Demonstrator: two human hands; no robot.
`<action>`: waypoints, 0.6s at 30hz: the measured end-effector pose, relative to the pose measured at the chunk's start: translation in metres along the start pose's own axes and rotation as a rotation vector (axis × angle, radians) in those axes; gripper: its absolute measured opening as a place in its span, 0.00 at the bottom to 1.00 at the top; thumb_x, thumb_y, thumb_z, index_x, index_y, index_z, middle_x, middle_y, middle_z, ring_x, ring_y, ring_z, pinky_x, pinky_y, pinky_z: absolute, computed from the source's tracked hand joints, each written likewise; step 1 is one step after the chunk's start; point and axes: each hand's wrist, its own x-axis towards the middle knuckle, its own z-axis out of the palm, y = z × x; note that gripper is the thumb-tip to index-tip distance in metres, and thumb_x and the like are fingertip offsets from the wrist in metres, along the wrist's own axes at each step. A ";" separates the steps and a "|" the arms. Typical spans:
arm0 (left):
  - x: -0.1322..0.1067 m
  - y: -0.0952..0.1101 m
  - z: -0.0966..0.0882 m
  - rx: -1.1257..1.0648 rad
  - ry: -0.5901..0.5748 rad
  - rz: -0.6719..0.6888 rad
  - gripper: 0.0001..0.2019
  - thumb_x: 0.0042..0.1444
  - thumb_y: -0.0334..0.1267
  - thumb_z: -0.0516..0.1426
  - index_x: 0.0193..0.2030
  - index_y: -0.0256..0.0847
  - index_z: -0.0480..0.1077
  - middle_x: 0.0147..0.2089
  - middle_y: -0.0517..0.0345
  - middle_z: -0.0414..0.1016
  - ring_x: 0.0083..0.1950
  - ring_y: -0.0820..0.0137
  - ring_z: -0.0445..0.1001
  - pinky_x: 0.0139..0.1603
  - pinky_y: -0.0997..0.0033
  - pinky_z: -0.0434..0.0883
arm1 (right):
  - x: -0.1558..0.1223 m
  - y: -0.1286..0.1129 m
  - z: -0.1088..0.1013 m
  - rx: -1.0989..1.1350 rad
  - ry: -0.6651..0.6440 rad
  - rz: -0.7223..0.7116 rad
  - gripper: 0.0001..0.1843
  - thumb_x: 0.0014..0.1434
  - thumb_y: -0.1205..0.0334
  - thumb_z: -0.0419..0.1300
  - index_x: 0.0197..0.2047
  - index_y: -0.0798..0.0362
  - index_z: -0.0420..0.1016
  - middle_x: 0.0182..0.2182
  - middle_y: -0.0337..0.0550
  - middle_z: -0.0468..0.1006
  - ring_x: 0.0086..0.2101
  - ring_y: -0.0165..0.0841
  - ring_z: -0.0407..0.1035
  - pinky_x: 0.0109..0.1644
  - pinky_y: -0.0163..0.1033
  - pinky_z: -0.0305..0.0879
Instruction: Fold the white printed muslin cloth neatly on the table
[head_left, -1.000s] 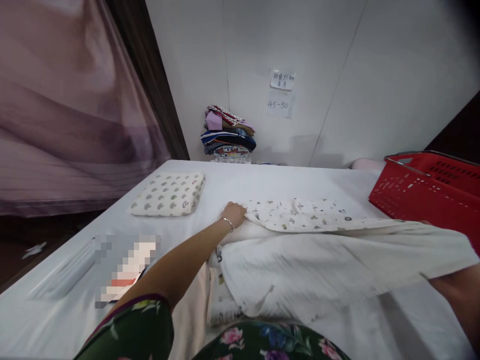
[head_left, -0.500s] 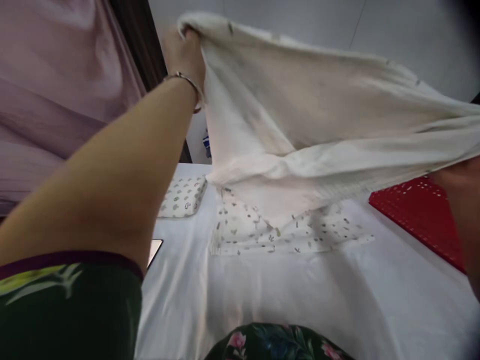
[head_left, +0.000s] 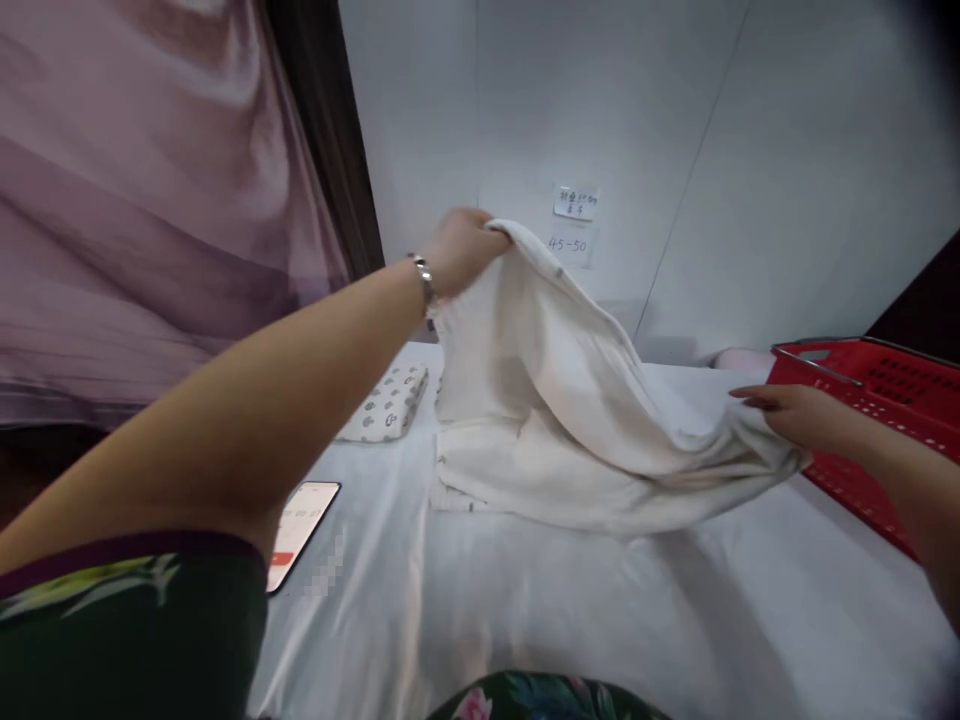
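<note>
A cream cloth (head_left: 570, 390) with a sparse small print hangs between my two hands, its lower part resting on the white-covered table (head_left: 525, 590). My left hand (head_left: 469, 250), a bracelet at the wrist, is closed on the cloth's upper left corner, raised well above the table. Lower down at the right, my right hand (head_left: 787, 412) grips the bunched right end. The cloth's near edge droops in a curve. Under its left side, layers of printed fabric show only at the edge; the rest is hidden.
A folded cloth with a grey print (head_left: 390, 405) lies at the back left. Nearer stands out a phone (head_left: 300, 530) with a lit screen, lying flat. A red plastic basket (head_left: 862, 480) is at the right. Paper notes (head_left: 574, 220) are on the wall; a pink curtain (head_left: 150, 200) hangs left.
Both hands have come down with the cloth, the left one also shifting right. The spread cloth has sunk onto the table, covering most of the printed fabric below.
</note>
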 end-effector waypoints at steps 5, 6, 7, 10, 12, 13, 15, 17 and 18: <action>-0.016 0.069 0.062 0.065 -0.204 0.323 0.06 0.51 0.35 0.53 0.27 0.38 0.69 0.28 0.56 0.71 0.38 0.66 0.70 0.39 0.66 0.66 | -0.015 -0.094 0.025 0.643 -0.164 -0.346 0.23 0.51 0.62 0.60 0.52 0.42 0.71 0.52 0.44 0.73 0.54 0.40 0.64 0.54 0.45 0.63; -0.019 0.078 0.075 0.081 -0.229 0.385 0.05 0.51 0.35 0.53 0.27 0.39 0.69 0.28 0.57 0.71 0.37 0.66 0.70 0.39 0.66 0.66 | -0.018 -0.113 0.034 0.674 -0.241 -0.351 0.22 0.49 0.58 0.63 0.49 0.44 0.73 0.47 0.44 0.76 0.50 0.41 0.67 0.51 0.47 0.66; -0.021 0.085 0.087 0.096 -0.256 0.436 0.05 0.50 0.35 0.54 0.27 0.40 0.69 0.28 0.57 0.71 0.36 0.66 0.71 0.38 0.66 0.66 | -0.020 -0.130 0.045 0.685 -0.346 -0.335 0.20 0.48 0.55 0.65 0.46 0.46 0.74 0.42 0.45 0.78 0.45 0.42 0.70 0.48 0.48 0.68; -0.027 0.085 0.107 0.107 -0.344 0.458 0.04 0.50 0.34 0.55 0.32 0.41 0.71 0.32 0.57 0.73 0.37 0.66 0.71 0.37 0.67 0.67 | -0.025 -0.165 0.075 0.801 -0.473 -0.210 0.15 0.48 0.50 0.65 0.37 0.51 0.76 0.31 0.45 0.79 0.33 0.40 0.73 0.36 0.45 0.72; -0.034 0.073 0.101 0.065 -0.321 0.430 0.12 0.49 0.36 0.57 0.41 0.41 0.71 0.41 0.55 0.75 0.41 0.66 0.71 0.41 0.67 0.68 | -0.023 -0.176 0.085 1.019 -0.453 -0.173 0.15 0.49 0.52 0.64 0.38 0.51 0.75 0.32 0.44 0.79 0.33 0.39 0.73 0.36 0.43 0.72; -0.041 0.065 0.094 0.027 -0.256 0.442 0.16 0.49 0.38 0.59 0.46 0.40 0.69 0.45 0.54 0.73 0.44 0.67 0.71 0.44 0.67 0.68 | -0.020 -0.180 0.085 1.138 -0.436 -0.166 0.15 0.50 0.53 0.63 0.40 0.50 0.74 0.33 0.43 0.79 0.35 0.39 0.73 0.38 0.43 0.72; -0.065 0.050 0.078 -0.061 -0.052 0.514 0.17 0.51 0.40 0.58 0.48 0.39 0.67 0.50 0.51 0.71 0.49 0.67 0.68 0.51 0.66 0.66 | -0.009 -0.184 0.081 1.315 -0.396 -0.138 0.14 0.53 0.53 0.60 0.41 0.50 0.73 0.35 0.43 0.79 0.37 0.38 0.73 0.41 0.43 0.71; -0.105 0.035 0.070 -0.157 0.092 0.512 0.11 0.57 0.41 0.54 0.44 0.39 0.67 0.46 0.51 0.71 0.49 0.67 0.68 0.51 0.64 0.65 | 0.008 -0.187 0.073 1.378 -0.327 -0.139 0.11 0.57 0.53 0.56 0.40 0.49 0.72 0.34 0.41 0.79 0.38 0.34 0.73 0.43 0.41 0.71; -0.130 0.027 0.074 -0.194 0.074 0.497 0.10 0.58 0.41 0.52 0.42 0.40 0.68 0.43 0.51 0.72 0.47 0.67 0.69 0.50 0.64 0.66 | 0.018 -0.190 0.068 1.370 -0.277 -0.157 0.10 0.58 0.53 0.55 0.39 0.49 0.71 0.33 0.39 0.78 0.37 0.33 0.73 0.42 0.39 0.71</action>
